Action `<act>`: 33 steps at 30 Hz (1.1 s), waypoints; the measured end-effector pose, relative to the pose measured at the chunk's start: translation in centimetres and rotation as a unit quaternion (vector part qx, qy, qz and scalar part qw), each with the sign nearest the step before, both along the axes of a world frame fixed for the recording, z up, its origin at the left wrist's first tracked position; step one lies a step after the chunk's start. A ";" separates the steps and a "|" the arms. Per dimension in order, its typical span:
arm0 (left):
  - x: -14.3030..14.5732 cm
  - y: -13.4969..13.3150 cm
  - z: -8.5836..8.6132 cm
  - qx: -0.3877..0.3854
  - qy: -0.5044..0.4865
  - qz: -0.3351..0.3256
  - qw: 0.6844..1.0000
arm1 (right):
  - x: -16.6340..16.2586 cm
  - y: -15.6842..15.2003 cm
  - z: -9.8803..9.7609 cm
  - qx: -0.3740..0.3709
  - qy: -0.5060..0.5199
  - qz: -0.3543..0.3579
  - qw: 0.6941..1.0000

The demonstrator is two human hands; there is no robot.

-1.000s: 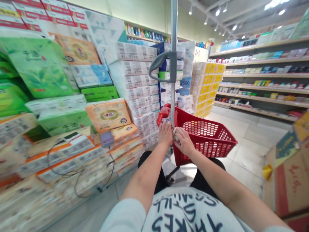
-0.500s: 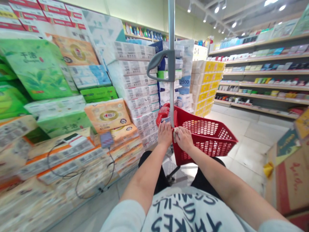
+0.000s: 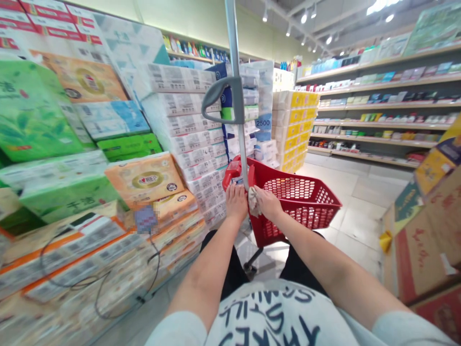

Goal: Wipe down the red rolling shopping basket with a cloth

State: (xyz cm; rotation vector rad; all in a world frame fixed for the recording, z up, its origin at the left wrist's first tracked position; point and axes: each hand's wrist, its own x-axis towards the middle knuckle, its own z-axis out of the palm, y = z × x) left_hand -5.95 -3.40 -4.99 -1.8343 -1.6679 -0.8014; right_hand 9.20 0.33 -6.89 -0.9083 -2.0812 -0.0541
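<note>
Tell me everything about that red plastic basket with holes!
The red plastic basket has an open top, rows of holes in its walls, and sits upright. A silver metal pole rises at its near end. The left hand rests there; the right hand holds a crumpled off-white cloth against its edge.

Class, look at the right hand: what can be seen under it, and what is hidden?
A pale crumpled cloth pokes out from under the right hand, at the near end of the red basket. Any cloth or basket surface beneath the hand is covered, so unseen.
</note>
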 end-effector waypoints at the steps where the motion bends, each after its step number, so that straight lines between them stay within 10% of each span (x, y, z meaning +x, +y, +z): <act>1: 0.0 0.1 0.0 0.000 0.000 0.002 1.000 | -0.2 0.3 0.5 -0.015 0.003 -0.009 1.000; 9: -0.1 -0.2 -0.2 0.000 0.001 0.000 1.000 | -0.9 -2.0 -2.1 0.048 0.017 -0.002 0.999; 16: -0.2 -0.1 0.0 0.001 0.008 0.006 1.000 | -2.6 -0.3 1.5 -0.045 0.119 -0.021 0.992; 22: -0.3 -0.6 0.1 -0.027 0.024 0.009 0.999 | -3.0 -1.5 0.0 -0.041 0.052 -0.061 0.996; 27: -0.4 -0.4 0.2 0.001 0.026 0.009 1.000 | -0.9 0.5 2.0 -0.073 0.052 0.078 0.993; 33: -0.2 -0.5 -0.1 0.016 0.015 -0.004 1.000 | 0.9 0.7 4.2 0.025 0.047 -0.011 0.999</act>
